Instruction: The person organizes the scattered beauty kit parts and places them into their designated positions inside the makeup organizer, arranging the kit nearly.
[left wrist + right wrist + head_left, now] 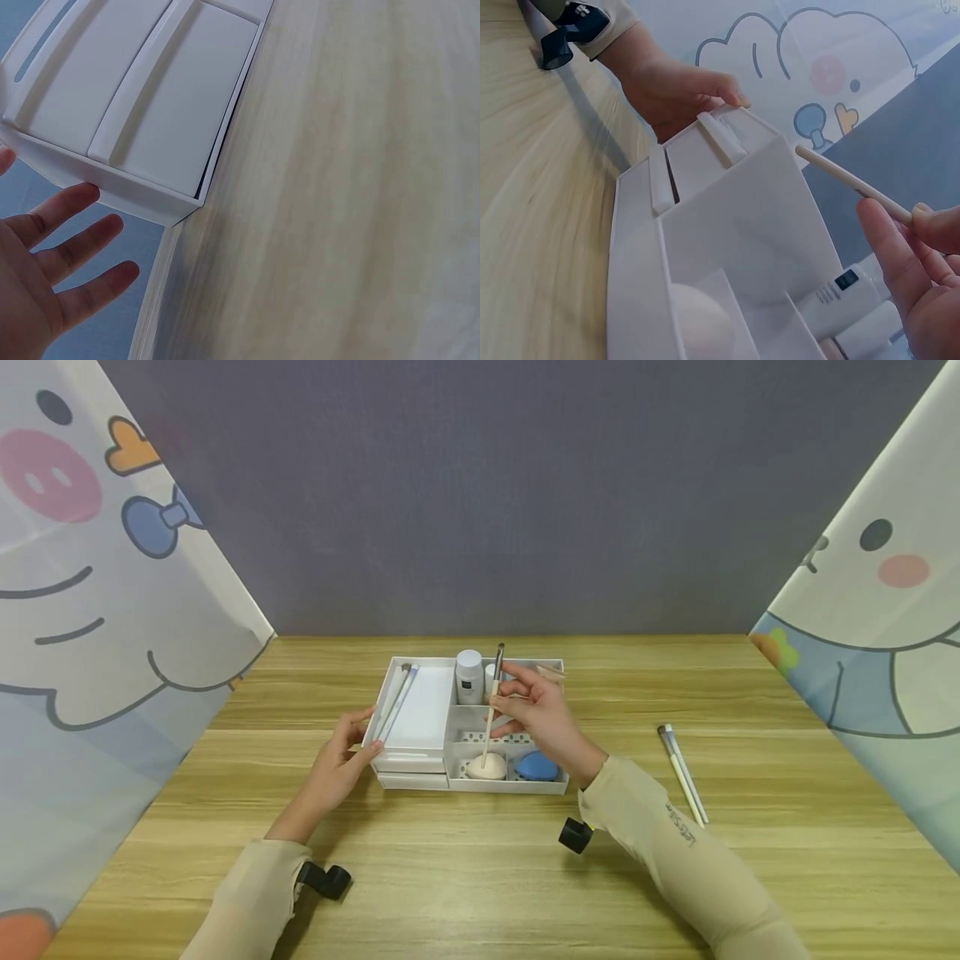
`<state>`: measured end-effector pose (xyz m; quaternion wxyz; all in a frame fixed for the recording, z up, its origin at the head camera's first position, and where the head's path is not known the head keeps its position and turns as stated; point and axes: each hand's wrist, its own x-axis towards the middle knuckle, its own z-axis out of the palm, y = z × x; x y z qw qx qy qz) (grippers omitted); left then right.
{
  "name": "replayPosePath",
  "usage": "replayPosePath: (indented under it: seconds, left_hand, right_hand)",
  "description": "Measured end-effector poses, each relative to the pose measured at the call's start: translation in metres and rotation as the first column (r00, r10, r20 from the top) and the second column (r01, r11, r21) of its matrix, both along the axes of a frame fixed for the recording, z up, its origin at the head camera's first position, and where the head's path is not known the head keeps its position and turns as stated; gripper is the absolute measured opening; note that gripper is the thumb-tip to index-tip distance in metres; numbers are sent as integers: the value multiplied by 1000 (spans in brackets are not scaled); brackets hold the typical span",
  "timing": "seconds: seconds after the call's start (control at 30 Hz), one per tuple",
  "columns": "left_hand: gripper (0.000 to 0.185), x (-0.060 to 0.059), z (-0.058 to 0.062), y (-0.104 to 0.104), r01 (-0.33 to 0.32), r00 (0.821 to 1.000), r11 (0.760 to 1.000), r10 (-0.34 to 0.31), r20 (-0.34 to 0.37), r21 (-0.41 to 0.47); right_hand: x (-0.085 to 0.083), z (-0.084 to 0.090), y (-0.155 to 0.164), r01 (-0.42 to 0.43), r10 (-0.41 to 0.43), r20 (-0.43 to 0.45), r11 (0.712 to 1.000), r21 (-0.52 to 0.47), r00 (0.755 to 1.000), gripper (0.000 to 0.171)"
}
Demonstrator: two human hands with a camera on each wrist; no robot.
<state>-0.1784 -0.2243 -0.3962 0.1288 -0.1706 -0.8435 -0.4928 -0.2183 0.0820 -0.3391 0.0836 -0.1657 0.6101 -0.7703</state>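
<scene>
My right hand [546,714] pinches a makeup brush [492,708] between thumb and fingers above the middle of a white desktop organizer [418,782]. The brush stands nearly upright, dark bristles up. In the right wrist view its pale handle end [840,174] points away from the fingers. My left hand [337,768] rests against the organizer's left side, thumb on the top corner. Its other fingers are straight and spread in the left wrist view, one fingertip touching the side wall. Two makeup brushes [395,703] lie on the organizer's flat top at left.
A white bottle [469,678] stands in a rear compartment. A cream makeup sponge [487,767] and a blue one [537,767] sit in the front compartments. Two drawers [180,97] are below the flat top. Two more brushes [684,777] lie on the wooden table at right.
</scene>
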Motion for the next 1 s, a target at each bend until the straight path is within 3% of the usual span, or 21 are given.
replayPosePath:
  seconds: [0.4, 1.0]
  left_hand:
    - [46, -1, -1, 0, -6, 1000, 1000, 6, -15, 2]
    - [46, -1, -1, -1, -2, 1000, 1000, 2, -23, 8]
  right_hand:
    - [-8, 6, -23, -31, 31, 29, 999, -28, 999, 63]
    - [-24, 13, -66, 36, -32, 48, 996, -86, 998, 64]
